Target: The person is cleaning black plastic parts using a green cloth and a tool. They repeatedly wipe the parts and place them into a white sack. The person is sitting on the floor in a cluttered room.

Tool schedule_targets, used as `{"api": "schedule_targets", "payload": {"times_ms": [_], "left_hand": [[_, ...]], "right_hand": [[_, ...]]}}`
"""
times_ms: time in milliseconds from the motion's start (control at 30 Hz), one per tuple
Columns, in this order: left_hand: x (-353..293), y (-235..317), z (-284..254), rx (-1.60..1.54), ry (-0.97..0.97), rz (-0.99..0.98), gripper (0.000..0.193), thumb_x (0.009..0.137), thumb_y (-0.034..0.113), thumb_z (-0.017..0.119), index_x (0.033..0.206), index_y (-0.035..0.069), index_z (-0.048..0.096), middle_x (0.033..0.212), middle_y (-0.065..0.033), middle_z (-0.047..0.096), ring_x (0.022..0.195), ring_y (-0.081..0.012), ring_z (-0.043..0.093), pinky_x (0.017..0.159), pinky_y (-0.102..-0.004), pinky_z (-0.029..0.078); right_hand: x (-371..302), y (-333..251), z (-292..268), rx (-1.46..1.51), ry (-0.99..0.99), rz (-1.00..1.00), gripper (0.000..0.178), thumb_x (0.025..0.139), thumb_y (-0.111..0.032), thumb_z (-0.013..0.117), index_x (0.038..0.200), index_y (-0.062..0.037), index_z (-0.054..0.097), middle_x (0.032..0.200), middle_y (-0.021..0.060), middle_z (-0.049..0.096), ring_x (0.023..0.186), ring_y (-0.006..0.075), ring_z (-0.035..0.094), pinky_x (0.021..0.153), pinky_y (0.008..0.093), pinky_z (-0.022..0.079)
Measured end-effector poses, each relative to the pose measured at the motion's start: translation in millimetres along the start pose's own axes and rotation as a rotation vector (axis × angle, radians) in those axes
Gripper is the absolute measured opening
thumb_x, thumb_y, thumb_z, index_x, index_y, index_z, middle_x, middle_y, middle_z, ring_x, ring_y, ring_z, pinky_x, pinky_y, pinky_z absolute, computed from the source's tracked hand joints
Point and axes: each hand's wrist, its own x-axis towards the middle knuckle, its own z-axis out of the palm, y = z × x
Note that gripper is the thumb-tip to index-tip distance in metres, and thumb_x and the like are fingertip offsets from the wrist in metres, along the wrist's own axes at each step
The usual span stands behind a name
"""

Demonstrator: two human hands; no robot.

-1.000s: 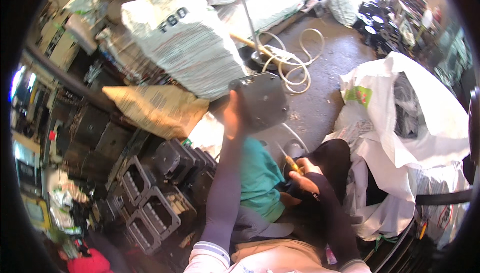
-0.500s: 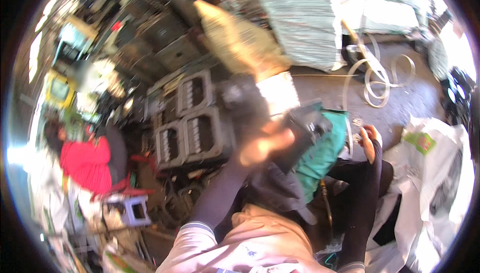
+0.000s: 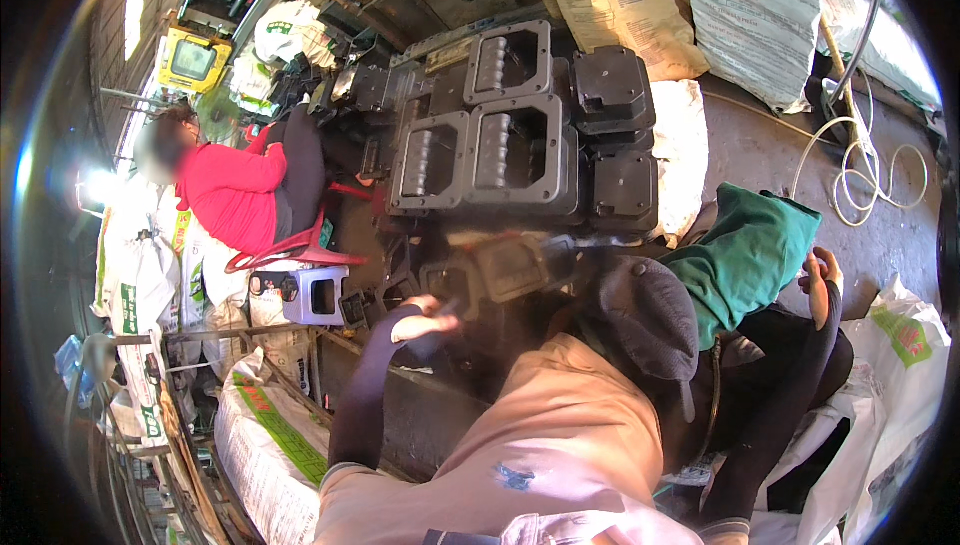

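My left hand (image 3: pixel 425 321) is stretched to the left, beside a loose group of dark frame-shaped parts (image 3: pixel 510 267). Those parts and my fingers are smeared by motion, so whether I grip one is unclear. My right hand (image 3: pixel 824 279) rests palm up by my right knee, at the edge of a green cloth (image 3: pixel 745 255). Its fingers are loosely curled and apart, with nothing seen in them. Ahead stands a stack of dark grey rectangular housings (image 3: pixel 512 153) with open windows and ribbed insides. Closed black boxes (image 3: pixel 622 192) sit on the stack's right side.
A dark cap (image 3: pixel 645 317) is in front of my torso. To the left, a person in red (image 3: pixel 235 190) sits on a red chair near a lilac stool (image 3: pixel 322 295). Large sacks (image 3: pixel 750 20) stand at the back, a pale hose (image 3: pixel 860 170) coils on the floor, and white bags (image 3: pixel 890 375) lie right.
My left hand has moved left, away from the black box at the stack's right side, toward the loose dark parts. The view has turned left. My right hand stays by my knee.
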Motion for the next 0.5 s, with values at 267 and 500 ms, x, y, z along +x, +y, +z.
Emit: {"api": "schedule_targets", "payload": {"times_ms": [267,500], "left_hand": [[89,-59,-25,0.258,0.669,-0.149,0.075,0.075,0.03,0.077,0.141,0.009,0.048,0.134,-0.019,0.057,0.125,-0.0367,0.054,0.105,-0.0443,0.043],[132,-70,-48,0.605,0.414,-0.084,0.069,0.076,0.022,0.076,0.14,0.024,0.051,0.137,-0.015,0.053,0.129,-0.0344,0.048,0.108,-0.0463,0.038]], "right_hand": [[-3,3,-1,-0.003,-0.008,0.041,0.044,0.097,-0.037,0.06,0.124,-0.0029,0.056,0.083,0.0051,0.063,0.059,0.0106,0.055,0.054,0.0259,0.042],[-6,6,-1,-0.023,-0.021,0.087,0.044,0.096,-0.037,0.06,0.124,-0.0031,0.056,0.083,0.0054,0.063,0.058,0.0108,0.055,0.054,0.026,0.042]]}}
